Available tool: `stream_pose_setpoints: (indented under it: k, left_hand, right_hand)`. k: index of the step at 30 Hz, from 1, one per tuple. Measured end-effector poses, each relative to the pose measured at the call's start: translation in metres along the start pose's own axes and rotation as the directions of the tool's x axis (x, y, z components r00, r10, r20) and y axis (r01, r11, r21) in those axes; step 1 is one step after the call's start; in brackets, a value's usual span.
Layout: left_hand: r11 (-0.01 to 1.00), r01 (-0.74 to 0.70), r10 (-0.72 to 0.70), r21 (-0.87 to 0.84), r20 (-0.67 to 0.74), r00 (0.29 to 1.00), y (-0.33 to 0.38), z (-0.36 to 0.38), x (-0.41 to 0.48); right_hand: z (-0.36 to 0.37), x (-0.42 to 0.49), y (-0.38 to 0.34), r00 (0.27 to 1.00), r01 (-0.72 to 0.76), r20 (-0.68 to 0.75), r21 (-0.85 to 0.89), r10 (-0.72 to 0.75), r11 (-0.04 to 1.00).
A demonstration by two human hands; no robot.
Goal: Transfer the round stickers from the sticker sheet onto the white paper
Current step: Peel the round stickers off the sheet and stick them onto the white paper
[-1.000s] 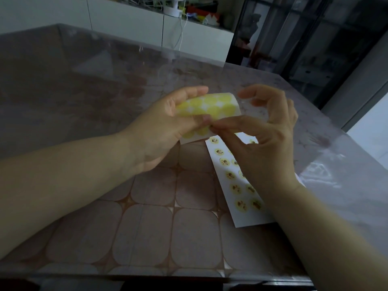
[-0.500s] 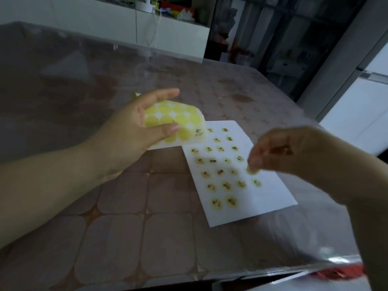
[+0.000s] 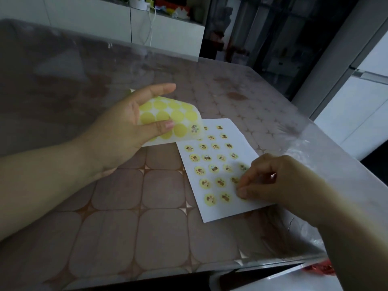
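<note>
Pressing at the white paper's (image 3: 231, 208) near-right edge, the right hand (image 3: 273, 181) pinches a round sticker (image 3: 244, 198), apparently seating it; the left hand (image 3: 126, 131) clamps the curled sticker sheet (image 3: 178, 114) over its far-left corner, handy.

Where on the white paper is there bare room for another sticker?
The white paper is bare along its near edge, below the last sticker row, beside the right hand. Elsewhere stickers crowd it; the sticker sheet overhangs its far left corner.
</note>
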State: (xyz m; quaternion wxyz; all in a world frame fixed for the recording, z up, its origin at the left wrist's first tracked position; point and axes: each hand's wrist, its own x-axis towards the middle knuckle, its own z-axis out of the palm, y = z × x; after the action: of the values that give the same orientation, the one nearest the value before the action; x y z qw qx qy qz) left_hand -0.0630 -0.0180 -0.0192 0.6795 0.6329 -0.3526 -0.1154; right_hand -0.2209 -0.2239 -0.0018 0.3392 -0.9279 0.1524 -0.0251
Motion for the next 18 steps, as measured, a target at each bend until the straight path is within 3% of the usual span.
stream_pose_setpoints:
  k: [3,7,12,18]
  left_hand:
    - [1.000,-0.002,0.002,-0.009,0.009,1.000,0.003,0.002,-0.001]
    - [1.000,-0.019,0.019,-0.003,0.013,1.000,0.003,0.002,-0.002]
    - [1.000,-0.020,0.020,-0.012,0.009,1.000,0.001,-0.002,-0.001]
    - [1.000,-0.012,0.012,-0.020,-0.007,1.000,0.000,-0.003,0.001]
  right_hand:
    - [-0.004,0.001,-0.002,1.000,-0.011,-0.027,-0.107,0.008,0.994]
    - [-0.010,0.011,-0.027,0.990,0.143,0.006,-0.160,-0.144,0.977]
    - [0.005,0.044,-0.060,0.961,0.278,-0.060,0.199,-0.272,0.940]
    - [0.032,0.058,-0.056,0.912,0.409,-0.217,0.494,-0.347,0.767]
